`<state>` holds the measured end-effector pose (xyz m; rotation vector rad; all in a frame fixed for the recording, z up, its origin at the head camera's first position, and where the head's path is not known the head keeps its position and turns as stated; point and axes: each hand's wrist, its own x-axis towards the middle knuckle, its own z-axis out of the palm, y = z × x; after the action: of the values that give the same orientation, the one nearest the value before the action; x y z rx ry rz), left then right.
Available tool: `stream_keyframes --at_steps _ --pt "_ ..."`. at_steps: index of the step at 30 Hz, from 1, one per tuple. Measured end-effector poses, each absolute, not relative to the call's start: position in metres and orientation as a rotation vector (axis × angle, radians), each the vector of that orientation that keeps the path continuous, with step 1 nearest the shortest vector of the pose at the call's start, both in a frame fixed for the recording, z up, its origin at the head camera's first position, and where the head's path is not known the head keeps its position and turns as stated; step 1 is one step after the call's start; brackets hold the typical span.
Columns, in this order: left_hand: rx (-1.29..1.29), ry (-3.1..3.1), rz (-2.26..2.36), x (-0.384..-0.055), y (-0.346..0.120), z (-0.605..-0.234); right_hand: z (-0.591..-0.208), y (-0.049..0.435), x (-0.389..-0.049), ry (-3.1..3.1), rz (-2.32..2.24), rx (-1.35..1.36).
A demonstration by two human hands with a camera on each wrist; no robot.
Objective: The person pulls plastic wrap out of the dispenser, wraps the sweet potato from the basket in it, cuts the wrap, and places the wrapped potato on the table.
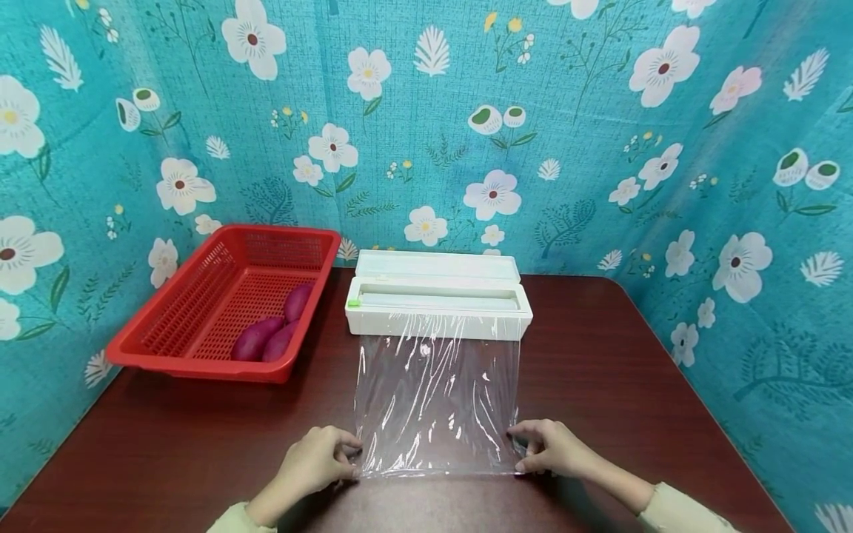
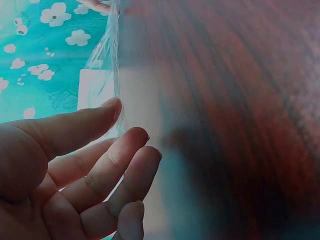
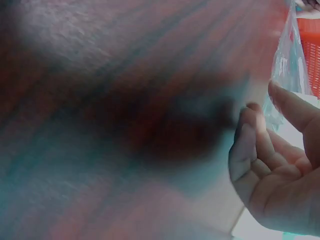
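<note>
A sheet of clear plastic wrap (image 1: pixel 433 407) stretches toward me out of a white wrap dispenser (image 1: pixel 440 326), whose lid (image 1: pixel 436 265) stands raised behind the roll. My left hand (image 1: pixel 316 455) pinches the sheet's near left corner. The near right corner is pinched by my right hand (image 1: pixel 556 448). In the left wrist view, the thumb and index finger of the left hand (image 2: pixel 90 170) meet at the gathered film (image 2: pixel 107 55). Film (image 3: pixel 287 65) also runs past the thumb of the right hand (image 3: pixel 280 165) in the right wrist view.
At the left, a red plastic basket (image 1: pixel 220 311) holds several purple sweet potatoes (image 1: pixel 256 339). A small green slider (image 1: pixel 354 303) sits at the dispenser's left end. The dark brown table (image 1: pixel 600 355) meets a blue floral cloth (image 1: pixel 426 148) behind and at both sides.
</note>
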<state>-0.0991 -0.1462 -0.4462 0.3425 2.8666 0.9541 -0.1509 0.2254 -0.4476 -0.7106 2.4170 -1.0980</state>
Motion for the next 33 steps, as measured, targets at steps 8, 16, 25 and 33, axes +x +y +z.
stream_keyframes --at_steps 8,16,25,33 --pt "0.347 2.89 0.917 -0.099 -0.147 -0.448 -0.455 0.229 -0.151 2.352 -1.219 -0.609" --pt "0.324 2.92 0.891 -0.099 -0.147 -0.452 -0.46 0.235 -0.151 2.305 -1.266 -0.599" --pt "0.196 2.941 0.884 -0.102 -0.153 -0.441 -0.466 0.245 -0.156 2.136 -1.403 -0.627" --pt "0.233 2.904 1.028 -0.111 -0.165 -0.42 -0.473 0.252 -0.158 1.971 -1.529 -0.59"
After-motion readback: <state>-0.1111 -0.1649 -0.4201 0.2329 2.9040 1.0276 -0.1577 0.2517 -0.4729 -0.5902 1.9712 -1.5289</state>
